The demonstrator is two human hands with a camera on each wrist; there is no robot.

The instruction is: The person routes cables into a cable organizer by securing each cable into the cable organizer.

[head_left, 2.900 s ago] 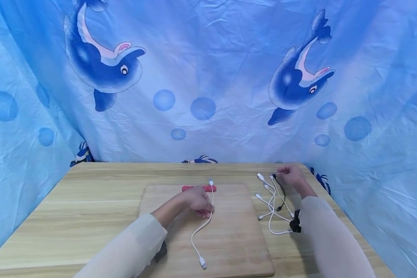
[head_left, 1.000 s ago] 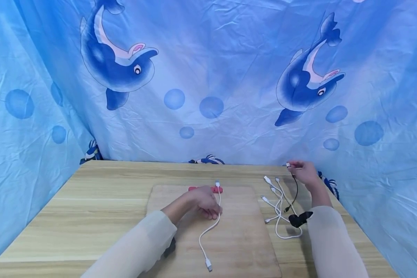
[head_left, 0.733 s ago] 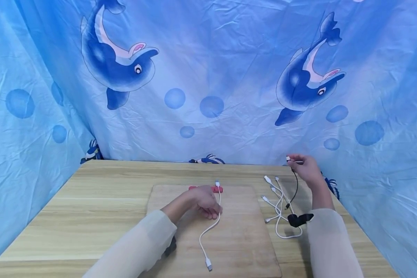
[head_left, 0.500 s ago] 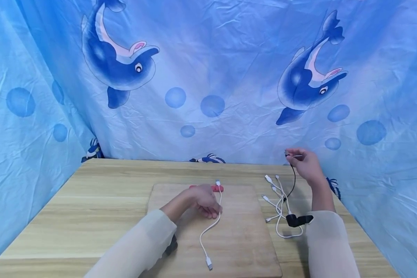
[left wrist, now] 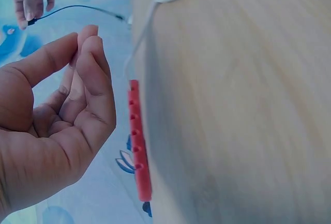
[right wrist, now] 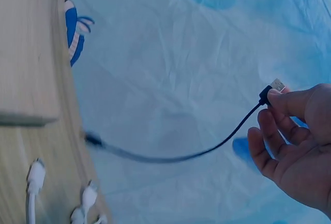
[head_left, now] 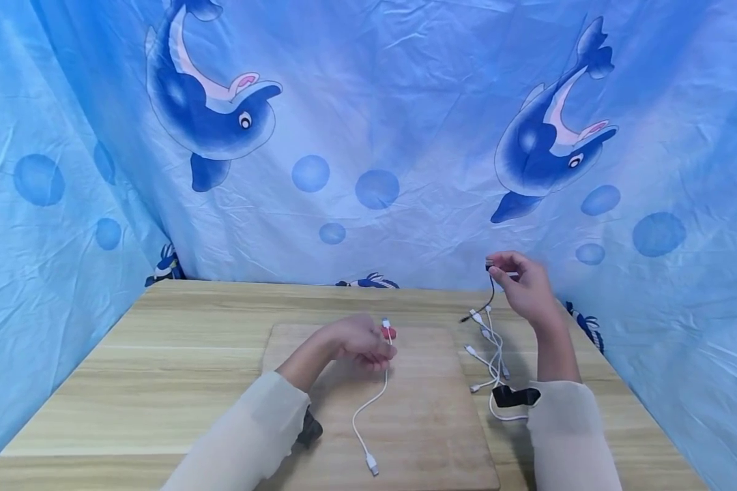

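Note:
My right hand (head_left: 525,283) holds a short black USB cable (right wrist: 155,159) up at the table's far right. Its thumb and fingers pinch the black plug (right wrist: 266,94), metal end outward, and the other end dangles. Over the wooden board, my left hand (head_left: 362,341) has loosely curled fingers, thumb near the index fingertip. Nothing shows between them in the left wrist view. Beside it a white USB cable (head_left: 368,406) runs down the board. The upper plug (head_left: 386,322) of that cable lies at a red notched strip (left wrist: 135,136), partly hidden by the left hand in the head view.
Several white cables (head_left: 494,348) lie tangled on the table right of the board (head_left: 430,423). The wood-grain table (head_left: 160,382) ends at a blue dolphin-print curtain (head_left: 405,123) at the back and sides.
My right hand has picked the black cable from the pile, raised it and brought it leftward, its loose end swinging left. My left hand has lifted slightly from the white cable.

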